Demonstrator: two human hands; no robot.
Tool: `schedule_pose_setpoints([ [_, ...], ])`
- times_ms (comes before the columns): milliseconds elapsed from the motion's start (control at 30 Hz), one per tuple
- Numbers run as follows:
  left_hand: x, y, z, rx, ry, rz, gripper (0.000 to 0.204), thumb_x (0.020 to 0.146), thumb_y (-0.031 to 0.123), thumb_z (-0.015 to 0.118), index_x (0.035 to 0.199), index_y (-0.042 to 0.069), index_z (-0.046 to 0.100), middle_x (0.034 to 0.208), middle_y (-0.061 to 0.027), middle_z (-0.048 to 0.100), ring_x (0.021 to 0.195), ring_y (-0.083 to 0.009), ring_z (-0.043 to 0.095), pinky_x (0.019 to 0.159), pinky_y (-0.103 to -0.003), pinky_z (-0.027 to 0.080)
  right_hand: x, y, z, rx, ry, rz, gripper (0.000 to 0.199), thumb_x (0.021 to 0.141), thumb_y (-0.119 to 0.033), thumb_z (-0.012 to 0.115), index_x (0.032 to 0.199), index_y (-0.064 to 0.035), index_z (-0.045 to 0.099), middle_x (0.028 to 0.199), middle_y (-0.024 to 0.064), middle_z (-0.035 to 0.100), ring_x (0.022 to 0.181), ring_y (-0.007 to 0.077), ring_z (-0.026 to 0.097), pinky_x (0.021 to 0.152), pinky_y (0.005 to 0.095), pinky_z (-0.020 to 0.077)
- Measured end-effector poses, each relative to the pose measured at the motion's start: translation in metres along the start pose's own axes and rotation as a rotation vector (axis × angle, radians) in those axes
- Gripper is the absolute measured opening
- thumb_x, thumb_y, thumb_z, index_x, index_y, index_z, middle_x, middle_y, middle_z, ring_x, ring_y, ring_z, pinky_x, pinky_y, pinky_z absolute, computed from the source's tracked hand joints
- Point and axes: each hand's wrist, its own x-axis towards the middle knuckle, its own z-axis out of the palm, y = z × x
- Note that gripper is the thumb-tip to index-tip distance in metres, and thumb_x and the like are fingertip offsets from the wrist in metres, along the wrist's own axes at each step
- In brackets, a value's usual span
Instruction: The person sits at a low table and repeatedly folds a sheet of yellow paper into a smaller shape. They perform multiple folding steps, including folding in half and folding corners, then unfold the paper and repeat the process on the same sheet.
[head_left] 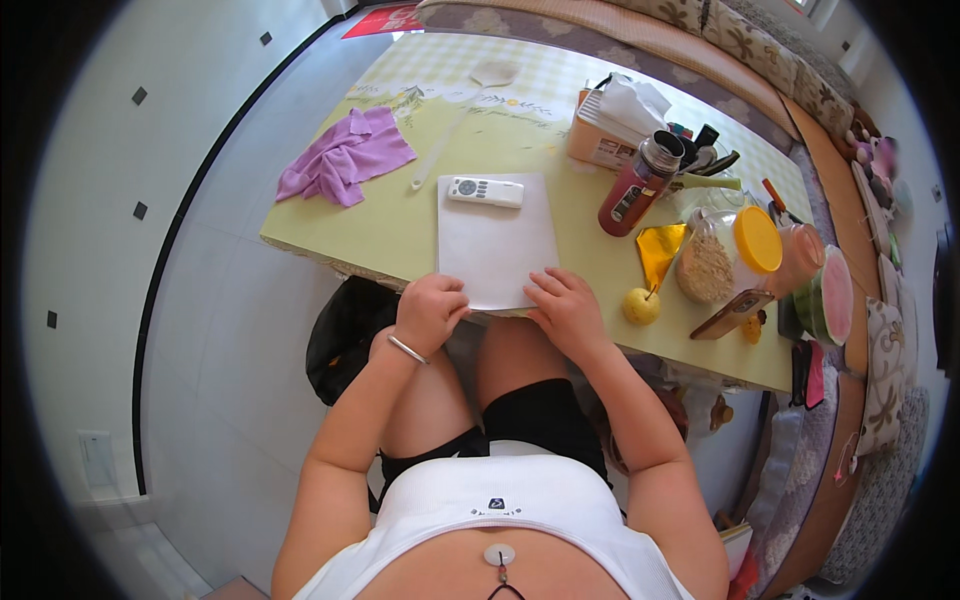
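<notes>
A sheet or thin stack of white paper (495,250) lies at the table's near edge in front of me. My left hand (432,308) is closed at its near left corner, fingers curled and a silver bangle on the wrist. At the opposite near corner, my right hand (565,310) grips the paper's edge, its fingers on top and the thumb low at the rim. A white remote control (486,191) with grey buttons rests across the far part of the paper, touched by neither hand.
A purple cloth (348,158) and a pale fly swatter (450,135) lie on the table (400,240) to the left. Rightward stand a tissue box (600,135), a red bottle (640,185), a pear (641,306), a jar of oats (707,268), a phone (731,314) and cut watermelon (830,298).
</notes>
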Motion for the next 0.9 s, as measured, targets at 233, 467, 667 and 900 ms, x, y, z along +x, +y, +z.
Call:
schedule_pose_setpoints([
  [233, 0.002, -0.006, 0.004, -0.119, 0.036, -0.151, 0.007, 0.078, 0.011, 0.078, 0.082, 0.006, 0.074, 0.096, -0.0087, 0.074, 0.092, -0.0283, 0.068, 0.081, -0.038, 0.055, 0.011, 0.0, 0.005, 0.037, 0.018, -0.03, 0.017, 0.082, -0.009, 0.064, 0.097, -0.0092, 0.071, 0.106, 0.0042, 0.073, 0.111, 0.0273, 0.064, 0.1, 0.0422, 0.0485],
  [467, 0.003, -0.006, -0.001, -0.184, 0.019, -0.217, 0.009, 0.079, 0.011, 0.078, 0.085, 0.005, 0.076, 0.096, -0.0088, 0.076, 0.091, -0.0265, 0.069, 0.081, -0.037, 0.056, 0.011, 0.012, 0.02, 0.062, 0.023, 0.006, 0.008, 0.077, -0.009, 0.072, 0.085, -0.0086, 0.07, 0.095, 0.004, 0.073, 0.096, 0.0254, 0.067, 0.086, 0.0395, 0.0526],
  [667, 0.002, -0.004, -0.011, -0.289, -0.034, -0.301, 0.014, 0.082, 0.014, 0.077, 0.091, 0.004, 0.078, 0.099, -0.0107, 0.076, 0.093, -0.0249, 0.071, 0.085, -0.035, 0.056, 0.021, 0.008, 0.018, 0.275, -0.017, 0.289, 0.007, 0.077, -0.012, 0.077, 0.077, -0.0068, 0.072, 0.081, 0.0092, 0.071, 0.082, 0.0262, 0.068, 0.073, 0.038, 0.054],
  [900, -0.001, -0.015, -0.005, -0.353, -0.029, -0.377, 0.017, 0.084, 0.014, 0.076, 0.096, 0.002, 0.077, 0.099, -0.0118, 0.076, 0.09, -0.0238, 0.071, 0.084, -0.033, 0.055, 0.03, 0.02, 0.013, 0.599, -0.198, 0.576, 0.012, 0.083, -0.015, 0.076, 0.088, -0.0034, 0.076, 0.08, 0.0105, 0.073, 0.073, 0.0189, 0.069, 0.068, 0.0316, 0.0524],
])
